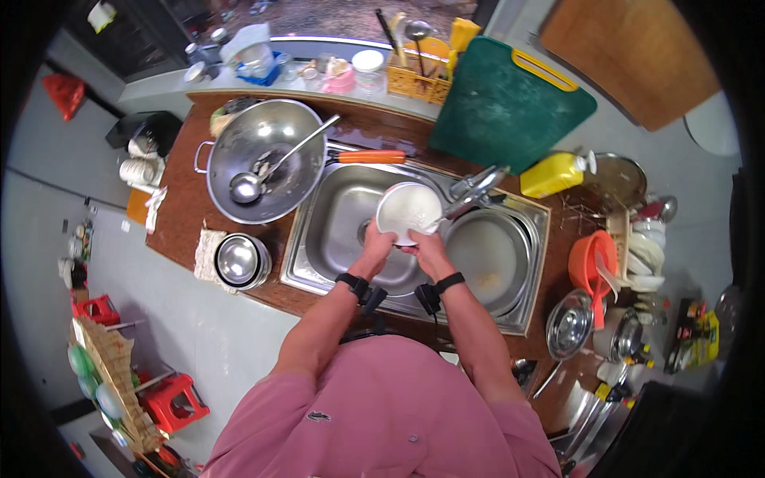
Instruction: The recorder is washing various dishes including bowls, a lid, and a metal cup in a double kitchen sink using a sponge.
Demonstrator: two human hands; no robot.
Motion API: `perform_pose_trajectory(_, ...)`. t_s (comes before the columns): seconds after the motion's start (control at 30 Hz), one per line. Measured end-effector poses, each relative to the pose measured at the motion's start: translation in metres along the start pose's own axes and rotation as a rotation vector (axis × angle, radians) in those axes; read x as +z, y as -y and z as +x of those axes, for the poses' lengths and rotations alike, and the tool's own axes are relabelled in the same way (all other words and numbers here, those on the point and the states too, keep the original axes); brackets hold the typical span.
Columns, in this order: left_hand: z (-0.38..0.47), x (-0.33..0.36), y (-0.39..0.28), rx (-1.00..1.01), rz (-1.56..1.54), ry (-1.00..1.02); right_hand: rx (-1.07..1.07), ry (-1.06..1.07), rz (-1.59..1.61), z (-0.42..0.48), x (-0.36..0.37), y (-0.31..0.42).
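A white bowl (409,209) is held over the middle of the stainless steel double sink (334,239), just left of the faucet (472,194). My left hand (377,245) grips its lower left rim and my right hand (425,244) its lower right. Water seems to run from the faucet at the bowl's right edge. The left basin shows its drain. In the right basin sits a metal pot (485,257) filled with cloudy water. A large wok (269,161) with a metal ladle (246,186) in it stands left of the sink.
Stacked metal bowls (238,260) sit at the counter's front left. An orange handle (370,156) lies behind the sink. A green cutting board (514,101) leans at the back, near a yellow bottle (550,175). An orange basket (591,257), a metal basin (571,325) and dishes (645,257) stand right.
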State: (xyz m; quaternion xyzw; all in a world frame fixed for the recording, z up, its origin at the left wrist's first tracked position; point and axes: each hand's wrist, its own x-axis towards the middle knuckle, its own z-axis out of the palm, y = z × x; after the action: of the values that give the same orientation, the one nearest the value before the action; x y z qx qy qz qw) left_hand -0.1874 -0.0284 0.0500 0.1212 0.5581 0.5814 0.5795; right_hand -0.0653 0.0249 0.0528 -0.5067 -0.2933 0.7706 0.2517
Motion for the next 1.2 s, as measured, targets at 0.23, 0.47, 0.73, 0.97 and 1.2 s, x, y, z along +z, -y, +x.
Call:
perform_pose_trajectory(0.23,0.02,-0.019,-0.019,0.417,0.859,0.023,-0.255,-0.292,-0.627,0.007,-0.017,0.013)
perform_pose_trajectory(0.47,0.011,0.001,-0.055,0.626,1.122,0.032,-0.512,-0.191,-0.955,0.002,-0.035,0.021)
perform_pose_trajectory(0.73,0.016,0.028,0.051,-0.205,-0.172,-0.058,-0.463,-0.526,-0.735,-0.02,-0.01,0.006)
perform_pose_trajectory(0.97,0.038,0.011,0.023,-0.1,0.477,-0.186,-0.514,-0.446,-0.324,-0.017,-0.009,-0.012)
perform_pose_trajectory(1.2,0.008,0.017,-0.006,0.255,0.367,0.027,-0.053,-0.058,0.236,-0.009,-0.017,-0.01)
